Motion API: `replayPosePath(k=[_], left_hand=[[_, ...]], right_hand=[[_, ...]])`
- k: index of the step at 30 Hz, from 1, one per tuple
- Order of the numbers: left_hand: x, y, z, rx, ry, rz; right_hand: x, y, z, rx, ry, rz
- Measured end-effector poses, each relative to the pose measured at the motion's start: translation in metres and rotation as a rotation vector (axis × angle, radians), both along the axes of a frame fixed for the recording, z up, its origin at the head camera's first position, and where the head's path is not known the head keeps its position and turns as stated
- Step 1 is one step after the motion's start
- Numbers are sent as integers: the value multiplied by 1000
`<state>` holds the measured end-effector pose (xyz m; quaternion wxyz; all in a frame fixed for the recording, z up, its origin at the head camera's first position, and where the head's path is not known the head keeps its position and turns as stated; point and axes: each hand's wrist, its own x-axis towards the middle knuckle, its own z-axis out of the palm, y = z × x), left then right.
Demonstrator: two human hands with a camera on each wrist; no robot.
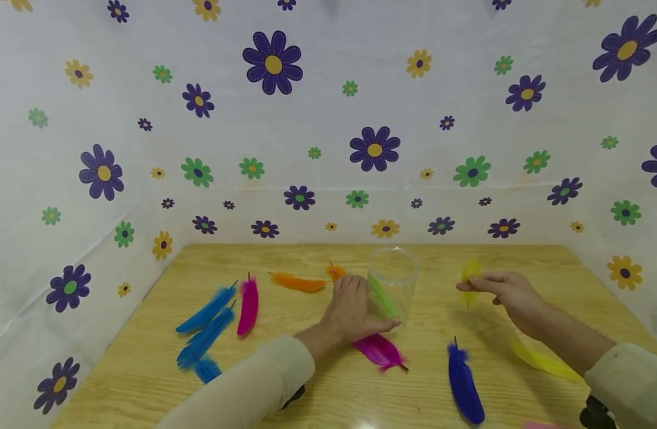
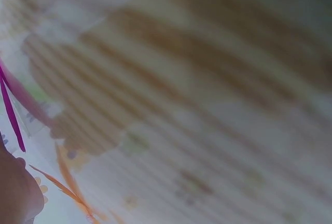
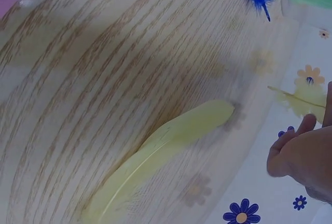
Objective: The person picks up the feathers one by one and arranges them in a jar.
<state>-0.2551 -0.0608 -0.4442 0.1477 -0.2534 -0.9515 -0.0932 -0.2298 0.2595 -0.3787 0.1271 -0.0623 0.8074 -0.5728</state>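
My left hand (image 1: 352, 310) holds the clear cup (image 1: 405, 292) on the wooden table, its thumb across the front near the base. Inside the cup leans a green feather (image 1: 382, 296). Off to the right and raised above the table, my right hand (image 1: 513, 298) pinches a small yellow feather (image 1: 470, 277) between thumb and fingers. Another yellow feather (image 3: 161, 151) lies below that hand. Beside the left hand are a magenta feather (image 1: 380, 351) and, partly hidden behind its fingers, an orange feather (image 1: 336, 272). The left wrist view is mostly blurred.
Several blue feathers (image 1: 207, 330) lie at the left, next to a pink feather (image 1: 248, 307) and an orange feather (image 1: 298, 282). A dark blue feather (image 1: 464, 384) lies in front. Flower-patterned sheeting (image 1: 323, 107) walls the back and sides of the table (image 1: 146, 357).
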Motion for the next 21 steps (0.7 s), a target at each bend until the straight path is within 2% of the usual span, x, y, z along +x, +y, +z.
replayPosePath(k=[5,8,14,16,18,21], left_hand=[[0,0,1,5,-2,-2],[1,-1,1,6,-3,-3],[1,0,0,4,-13,3],[1,0,0,-2,-15,5],[1,0,-1,-8,-19,8],[0,0,-1,-12,-14,7]], right_hand=[[1,-1,0,-47,-4,8],[1,-1,-1,-86,18,51],[1,-1,-2,-348,7,223],[1,-2,-2,-396,-10,258],[1,-3,-1,-398,-25,258],[2,-6,1,-362,-57,198]])
